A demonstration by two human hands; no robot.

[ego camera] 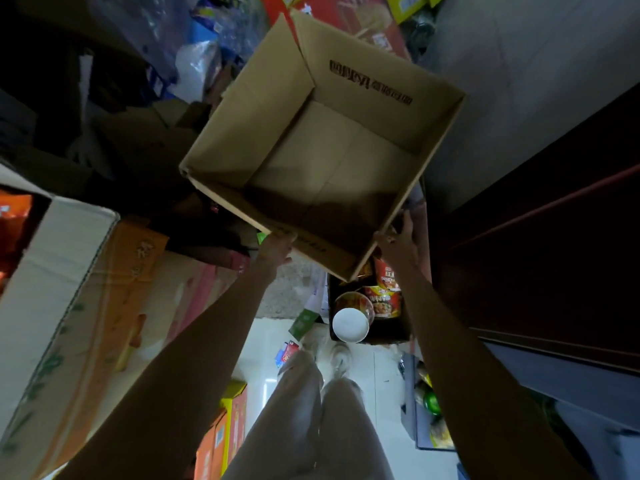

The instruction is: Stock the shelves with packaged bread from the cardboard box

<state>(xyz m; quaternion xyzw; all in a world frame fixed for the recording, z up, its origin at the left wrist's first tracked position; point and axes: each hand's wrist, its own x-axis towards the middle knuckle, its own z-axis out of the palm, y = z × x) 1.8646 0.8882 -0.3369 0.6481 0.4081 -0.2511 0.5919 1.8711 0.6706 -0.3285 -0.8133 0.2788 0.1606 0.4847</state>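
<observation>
The left hand (277,247) pinches the near edge of the cardboard box (322,147), fingers folded over the rim at about seven o'clock of the box. The right hand (400,237) clasps the near right corner at about five o'clock, fingers wrapped round the outside wall. Both hands are closed on the box and hold it up in front of the person, tipped so the open top faces the camera, likely to check inside it. The box interior shows only bare cardboard; no packaged bread is visible in it, so the stocking seems finished or the box needs discarding. Below the box, at six o'clock, instant noodle cups (367,306) sit in a dark tray, and stacked cartons (86,306) fill nine o'clock.
</observation>
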